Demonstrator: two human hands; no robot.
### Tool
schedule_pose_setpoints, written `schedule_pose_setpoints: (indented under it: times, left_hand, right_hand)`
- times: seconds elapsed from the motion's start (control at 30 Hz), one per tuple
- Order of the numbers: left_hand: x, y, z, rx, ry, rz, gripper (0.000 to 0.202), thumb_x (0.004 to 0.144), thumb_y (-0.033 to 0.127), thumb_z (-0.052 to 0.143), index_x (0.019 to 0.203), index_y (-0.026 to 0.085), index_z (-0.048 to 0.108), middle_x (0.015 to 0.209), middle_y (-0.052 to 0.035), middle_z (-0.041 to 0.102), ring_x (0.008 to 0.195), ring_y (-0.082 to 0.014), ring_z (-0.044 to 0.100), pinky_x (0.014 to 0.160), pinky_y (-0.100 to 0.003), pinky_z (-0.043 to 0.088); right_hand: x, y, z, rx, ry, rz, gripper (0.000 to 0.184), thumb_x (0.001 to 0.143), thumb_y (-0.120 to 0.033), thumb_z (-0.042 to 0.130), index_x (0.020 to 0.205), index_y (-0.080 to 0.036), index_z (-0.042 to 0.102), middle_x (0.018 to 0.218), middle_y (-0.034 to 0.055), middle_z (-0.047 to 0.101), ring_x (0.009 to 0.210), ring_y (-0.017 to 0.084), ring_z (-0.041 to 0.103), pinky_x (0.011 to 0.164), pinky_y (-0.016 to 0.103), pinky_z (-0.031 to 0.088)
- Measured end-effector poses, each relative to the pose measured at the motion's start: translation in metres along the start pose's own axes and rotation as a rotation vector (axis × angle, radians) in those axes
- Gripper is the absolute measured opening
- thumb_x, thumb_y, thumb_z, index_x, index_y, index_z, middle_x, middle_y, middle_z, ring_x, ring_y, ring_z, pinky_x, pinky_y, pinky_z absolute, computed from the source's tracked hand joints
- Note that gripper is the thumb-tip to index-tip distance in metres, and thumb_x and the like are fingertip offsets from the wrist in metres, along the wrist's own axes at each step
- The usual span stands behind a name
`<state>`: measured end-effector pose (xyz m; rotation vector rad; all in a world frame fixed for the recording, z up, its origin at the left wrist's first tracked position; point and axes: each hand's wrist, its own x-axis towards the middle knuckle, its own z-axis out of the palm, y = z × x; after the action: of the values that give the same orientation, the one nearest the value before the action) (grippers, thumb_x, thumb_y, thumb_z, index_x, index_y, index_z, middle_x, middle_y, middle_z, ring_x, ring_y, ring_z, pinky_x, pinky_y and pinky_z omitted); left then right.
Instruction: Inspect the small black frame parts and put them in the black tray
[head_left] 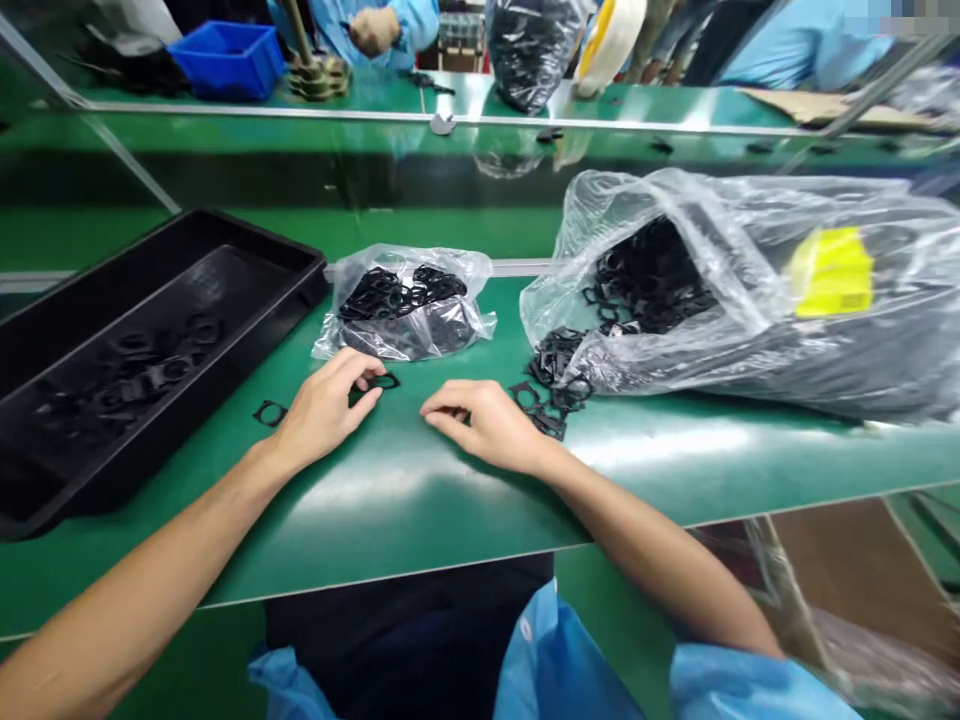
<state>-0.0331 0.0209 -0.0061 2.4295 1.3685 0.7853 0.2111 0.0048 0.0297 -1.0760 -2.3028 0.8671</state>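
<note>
My left hand (328, 402) is closed in a loose pinch on a small black plastic ring part (387, 381), which sticks out past the fingertips. My right hand (484, 420) hovers to the right of it, thumb and fingers curled together; anything between them is hidden. Another black ring part (269, 412) lies flat on the green table, left of my left wrist. Just behind my left hand lies a small clear bag (409, 335) of black parts. A loose pile of black ring parts (551, 385) sits beside my right hand.
At left stands a long black tray (300, 275) with black parts inside. A large open plastic bag (675, 360) of black parts, with a yellow label (834, 272), lies at right. Across a glossy divider are a blue bin (229, 62) and a co-worker's hand (375, 32).
</note>
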Motion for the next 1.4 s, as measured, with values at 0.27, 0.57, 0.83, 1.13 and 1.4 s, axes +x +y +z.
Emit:
schedule_pose_setpoints:
  times: [0.27, 0.57, 0.83, 1.13, 1.4]
  left_hand:
    - [-0.003, -0.002, 0.006, -0.134, 0.145, 0.098, 0.013, 0.092, 0.019, 0.053, 0.094, 0.021, 0.066, 0.088, -0.0027, 0.064, 0.077, -0.0160, 0.062, 0.072, -0.027, 0.052]
    - [-0.001, 0.017, 0.010, -0.732, 0.199, -0.165, 0.015, 0.089, 0.028, 0.065, 0.099, 0.017, 0.067, 0.081, -0.0023, 0.067, 0.071, -0.0139, 0.066, 0.070, -0.027, 0.058]
    - [0.003, 0.023, 0.022, -1.242, 0.033, -0.373, 0.024, 0.083, 0.035, 0.075, 0.090, 0.014, 0.067, 0.083, -0.0050, 0.071, 0.069, -0.0136, 0.068, 0.065, -0.026, 0.058]
    - [-0.001, 0.027, 0.019, -0.955, 0.133, -0.288, 0.008, 0.088, 0.022, 0.066, 0.088, 0.016, 0.071, 0.086, -0.0056, 0.073, 0.075, -0.0151, 0.070, 0.068, -0.027, 0.059]
    - [-0.006, 0.028, 0.014, -0.463, 0.245, 0.041, 0.012, 0.093, 0.017, 0.062, 0.093, 0.019, 0.074, 0.098, -0.0065, 0.071, 0.091, -0.0163, 0.069, 0.084, -0.030, 0.057]
  right_hand:
    - [-0.014, 0.000, -0.057, -0.767, -0.172, 0.490, 0.017, 0.090, -0.026, 0.067, 0.076, -0.018, 0.071, 0.083, 0.0117, 0.075, 0.076, 0.024, 0.069, 0.061, 0.028, 0.041]
    - [0.008, -0.005, -0.052, 0.049, 0.151, 0.403, 0.015, 0.083, -0.027, 0.066, 0.070, -0.019, 0.062, 0.065, 0.0015, 0.066, 0.065, 0.018, 0.069, 0.063, 0.027, 0.051]
    - [0.036, -0.001, 0.014, 0.739, 0.170, 0.368, 0.042, 0.070, -0.056, 0.083, 0.075, -0.020, 0.061, 0.070, -0.0015, 0.064, 0.066, 0.014, 0.065, 0.075, 0.030, 0.057]
    - [0.023, -0.001, 0.018, 0.759, 0.069, 0.381, 0.042, 0.070, -0.057, 0.083, 0.085, -0.020, 0.067, 0.083, 0.0024, 0.071, 0.082, 0.018, 0.068, 0.085, 0.033, 0.057]
    - [0.018, 0.002, 0.021, 0.650, 0.238, 0.437, 0.036, 0.076, -0.054, 0.078, 0.082, -0.018, 0.073, 0.062, -0.0009, 0.065, 0.056, 0.013, 0.058, 0.061, 0.029, 0.054]
